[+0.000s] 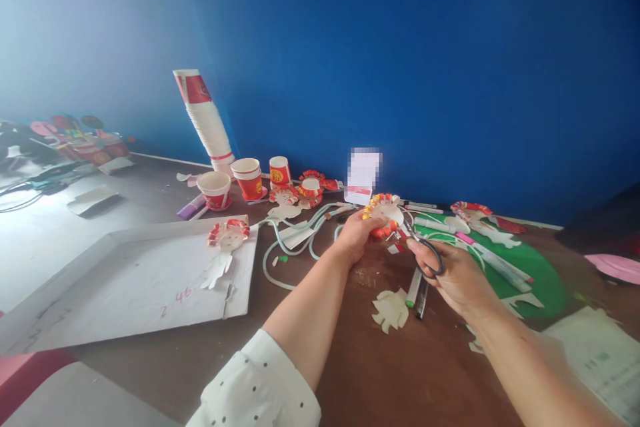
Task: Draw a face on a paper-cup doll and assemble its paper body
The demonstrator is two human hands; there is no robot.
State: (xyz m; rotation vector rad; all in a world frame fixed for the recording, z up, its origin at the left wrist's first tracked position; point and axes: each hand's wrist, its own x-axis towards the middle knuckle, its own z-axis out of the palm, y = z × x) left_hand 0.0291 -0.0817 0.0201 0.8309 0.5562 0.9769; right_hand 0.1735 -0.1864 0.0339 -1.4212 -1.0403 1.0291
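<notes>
My left hand grips a cut paper cup whose round white base is ringed by curled red and yellow strips. In my right hand is a pair of scissors, the black handle loops around my fingers. Its blades reach the right edge of the cup; whether they are apart or together is hard to see. Small red and white scraps lie just below the cup. On the brown table nearer to me rests a cut white paper piece with finger-like edges.
A tall leaning stack of paper cups stands by the blue wall, near several red cups. A pale cable loops across the table. Markers and a green round sheet lie right; a white board left.
</notes>
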